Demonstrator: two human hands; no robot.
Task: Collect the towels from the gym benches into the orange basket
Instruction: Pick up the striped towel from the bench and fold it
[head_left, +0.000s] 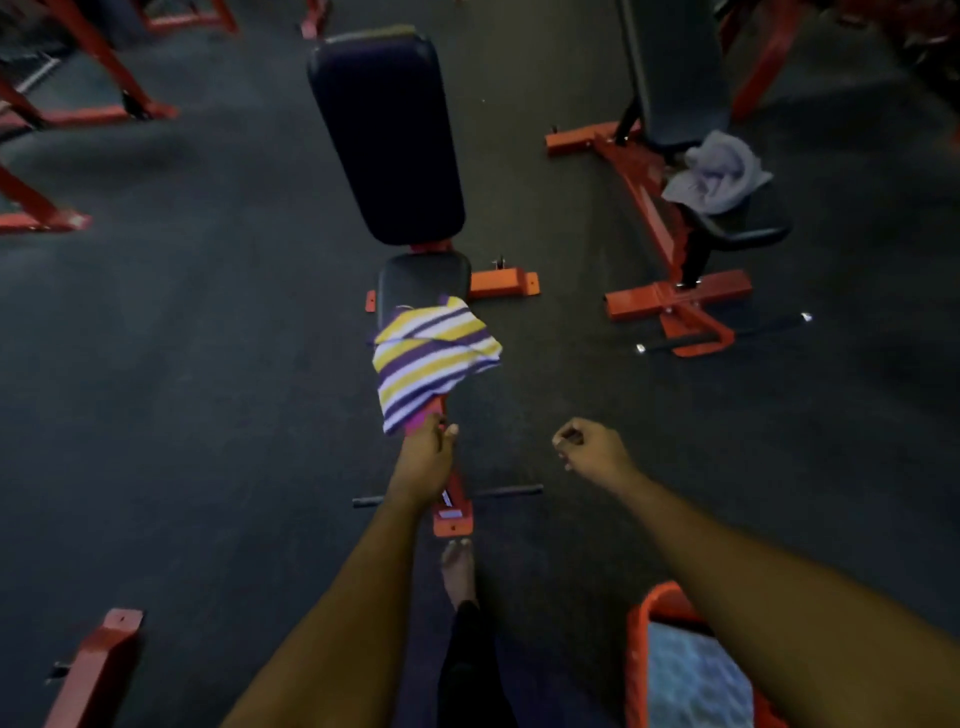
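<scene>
A yellow, purple and white striped towel (434, 353) hangs over the seat of the middle gym bench (389, 135). My left hand (426, 454) pinches the towel's lower corner. To its right my right hand (589, 449) hovers above the floor, fingers curled in with nothing in them. A grey towel (719, 174) lies crumpled on the seat of a second bench (675, 67) at the right. The orange basket (636, 654) sits at the bottom right, partly hidden under my right forearm, with a pale blue towel (691, 680) inside.
Dark rubber floor all around. Red-orange bench frames and feet (675, 301) stick out at floor level, plus more red frames at the left (41, 218) and bottom left (98, 670). My bare foot (458, 569) stands just behind the middle bench's foot.
</scene>
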